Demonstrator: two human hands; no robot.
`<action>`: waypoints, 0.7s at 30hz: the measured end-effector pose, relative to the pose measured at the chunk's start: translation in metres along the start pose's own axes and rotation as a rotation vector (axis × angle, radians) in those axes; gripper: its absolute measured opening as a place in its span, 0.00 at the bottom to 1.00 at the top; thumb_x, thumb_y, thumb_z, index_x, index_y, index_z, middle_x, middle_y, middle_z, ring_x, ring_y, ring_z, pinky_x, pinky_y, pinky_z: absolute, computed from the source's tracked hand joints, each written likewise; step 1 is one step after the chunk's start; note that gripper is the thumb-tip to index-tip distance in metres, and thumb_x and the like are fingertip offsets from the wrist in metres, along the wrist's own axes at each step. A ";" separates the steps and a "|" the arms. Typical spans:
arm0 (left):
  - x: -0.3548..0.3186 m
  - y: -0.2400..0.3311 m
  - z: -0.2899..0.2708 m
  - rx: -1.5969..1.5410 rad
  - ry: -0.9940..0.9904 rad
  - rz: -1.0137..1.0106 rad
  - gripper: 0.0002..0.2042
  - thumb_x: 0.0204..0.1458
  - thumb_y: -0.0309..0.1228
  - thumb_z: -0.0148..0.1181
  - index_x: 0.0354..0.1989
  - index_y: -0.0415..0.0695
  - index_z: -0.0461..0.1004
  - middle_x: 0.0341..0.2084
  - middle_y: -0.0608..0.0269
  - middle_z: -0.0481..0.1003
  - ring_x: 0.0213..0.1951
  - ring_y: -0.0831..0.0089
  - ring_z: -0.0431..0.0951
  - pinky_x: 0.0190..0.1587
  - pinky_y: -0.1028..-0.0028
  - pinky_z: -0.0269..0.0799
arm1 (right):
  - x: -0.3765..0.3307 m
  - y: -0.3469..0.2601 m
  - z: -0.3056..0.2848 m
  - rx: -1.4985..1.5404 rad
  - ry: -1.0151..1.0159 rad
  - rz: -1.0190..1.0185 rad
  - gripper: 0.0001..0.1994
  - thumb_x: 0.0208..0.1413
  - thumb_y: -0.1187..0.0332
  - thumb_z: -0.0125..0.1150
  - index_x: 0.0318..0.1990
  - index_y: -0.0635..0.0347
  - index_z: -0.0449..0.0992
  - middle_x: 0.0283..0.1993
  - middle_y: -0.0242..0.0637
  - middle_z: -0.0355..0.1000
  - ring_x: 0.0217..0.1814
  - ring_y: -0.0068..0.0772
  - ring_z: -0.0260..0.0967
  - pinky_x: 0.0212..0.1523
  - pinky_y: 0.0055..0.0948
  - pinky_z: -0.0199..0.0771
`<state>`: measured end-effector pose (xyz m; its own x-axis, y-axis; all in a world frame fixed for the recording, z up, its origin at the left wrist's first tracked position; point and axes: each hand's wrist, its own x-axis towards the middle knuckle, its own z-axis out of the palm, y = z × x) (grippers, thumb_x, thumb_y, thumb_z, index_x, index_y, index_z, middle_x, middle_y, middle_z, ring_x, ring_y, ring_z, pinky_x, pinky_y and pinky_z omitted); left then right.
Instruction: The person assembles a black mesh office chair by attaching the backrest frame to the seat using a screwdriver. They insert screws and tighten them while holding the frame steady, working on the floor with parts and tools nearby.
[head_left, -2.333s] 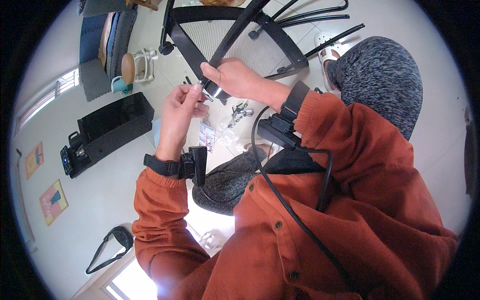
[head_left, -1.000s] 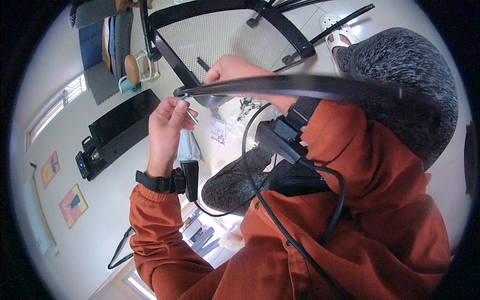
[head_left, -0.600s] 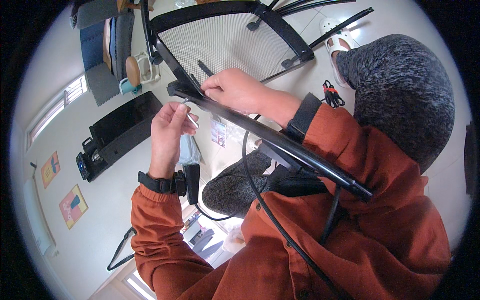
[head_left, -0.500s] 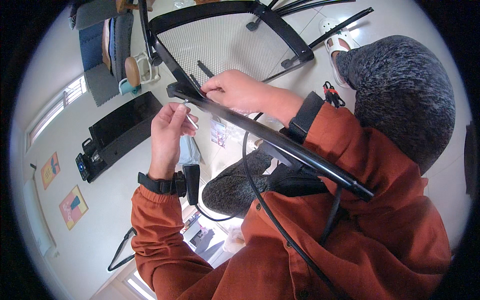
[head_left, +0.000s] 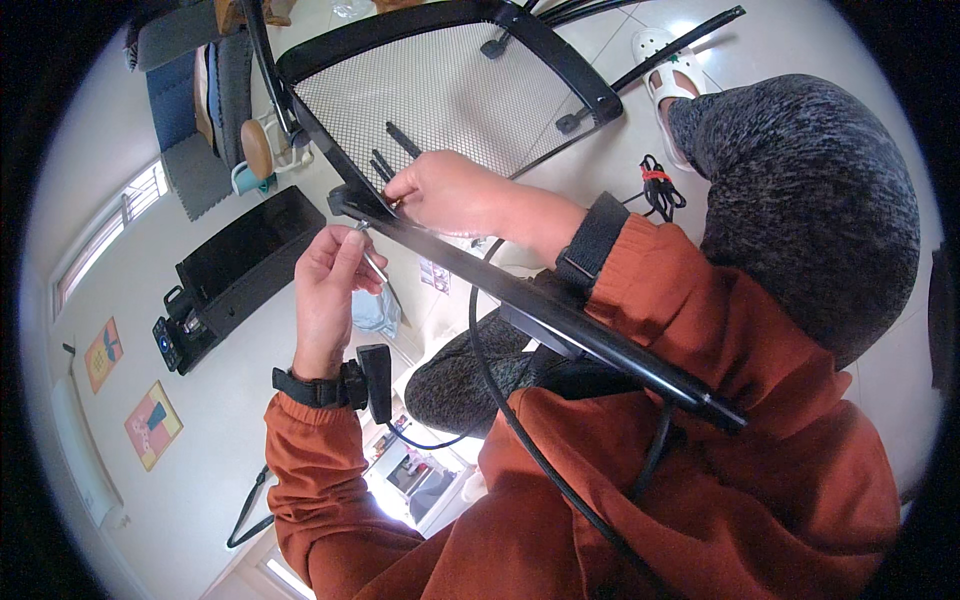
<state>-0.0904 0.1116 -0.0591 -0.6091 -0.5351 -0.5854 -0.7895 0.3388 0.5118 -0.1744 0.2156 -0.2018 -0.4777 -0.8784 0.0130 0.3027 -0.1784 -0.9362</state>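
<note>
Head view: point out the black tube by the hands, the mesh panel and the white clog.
Black tube [head_left: 550, 306], head view: middle of its length.
Mesh panel [head_left: 435, 95], head view: centre of its mesh.
White clog [head_left: 652, 45], head view: its perforated toe.

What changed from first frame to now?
Black bar swung round: its long end pointed up the picture, now toward lower right. Right hand unwrapped from it, now bunched near its left end. Same: left hand pinches the silver rod; mesh panel lies ahead.

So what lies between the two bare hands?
Head view: one end of a long, glossy black tube and the upper tip of a slim silver rod.
</note>
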 end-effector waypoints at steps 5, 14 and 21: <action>-0.001 -0.002 0.000 0.008 0.006 0.007 0.08 0.57 0.32 0.48 0.30 0.41 0.68 0.21 0.63 0.73 0.20 0.81 0.71 0.24 0.82 0.68 | 0.004 0.002 0.011 -0.031 0.121 0.056 0.11 0.44 0.76 0.53 0.36 0.62 0.77 0.28 0.46 0.74 0.25 0.33 0.72 0.29 0.26 0.70; -0.001 -0.004 -0.001 -0.002 0.002 -0.017 0.08 0.58 0.32 0.47 0.31 0.40 0.68 0.22 0.62 0.74 0.20 0.81 0.72 0.24 0.82 0.69 | 0.006 0.000 0.016 0.016 0.237 0.058 0.07 0.44 0.76 0.54 0.30 0.65 0.77 0.26 0.45 0.74 0.26 0.34 0.73 0.31 0.27 0.72; -0.003 -0.004 0.000 -0.014 -0.007 -0.010 0.08 0.58 0.32 0.47 0.31 0.40 0.68 0.21 0.62 0.74 0.20 0.81 0.72 0.24 0.82 0.69 | 0.004 -0.001 0.016 0.037 0.263 0.080 0.08 0.45 0.75 0.54 0.32 0.64 0.77 0.28 0.46 0.75 0.27 0.34 0.73 0.31 0.26 0.72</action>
<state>-0.0858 0.1117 -0.0598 -0.6019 -0.5327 -0.5949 -0.7943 0.3227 0.5147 -0.1629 0.2050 -0.1953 -0.6472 -0.7460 -0.1568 0.3756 -0.1330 -0.9172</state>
